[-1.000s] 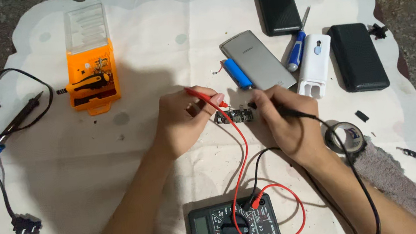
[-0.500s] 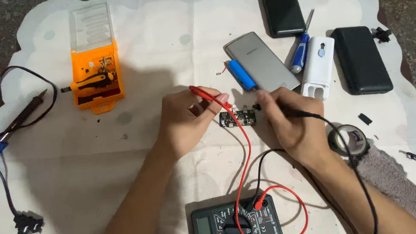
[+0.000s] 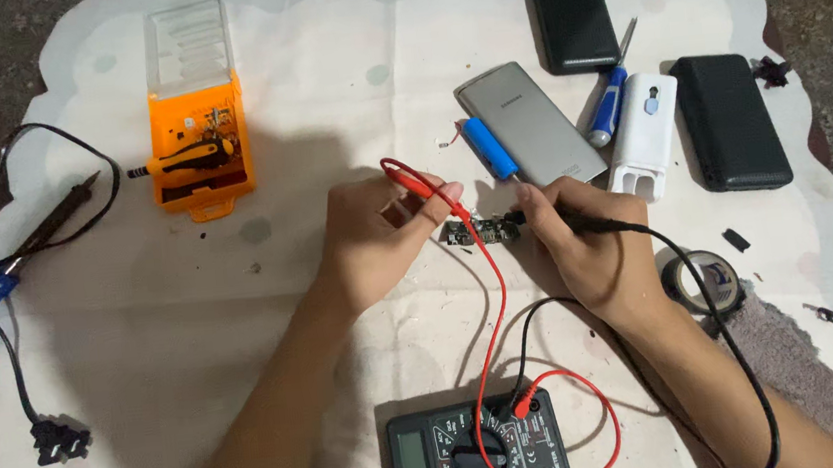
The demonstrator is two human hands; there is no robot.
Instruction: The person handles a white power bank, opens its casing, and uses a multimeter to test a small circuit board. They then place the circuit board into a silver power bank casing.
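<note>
**Two probes on a small circuit board**

The left hand (image 3: 377, 242) was closed around the red probe (image 3: 419, 186), pinching it near the tip so the point angled down toward the left end of the small circuit board (image 3: 474, 232). The right hand (image 3: 594, 249) gripped the black probe (image 3: 576, 220) like a pen, its tip at the board's right end. Holding each probe low and close to the tip appeared to steady the points on the small contacts. The board lay flat on the white cloth (image 3: 325, 101), between the two hands.

Both leads ran back to the digital multimeter (image 3: 476, 450) at the near edge, the red lead (image 3: 491, 338) crossing the cloth just beside the board.

Beyond the hands lay a blue cylindrical cell (image 3: 487, 147) against a grey power bank (image 3: 530, 124), a blue-handled screwdriver (image 3: 609, 107), a white plastic casing (image 3: 644, 134) and two black power banks (image 3: 573, 14). An orange bit case (image 3: 198, 143) sat to the left, a soldering iron (image 3: 26, 243) further out, and a roll of tape (image 3: 704, 279) near the right wrist. Nothing blocked the board.
</note>
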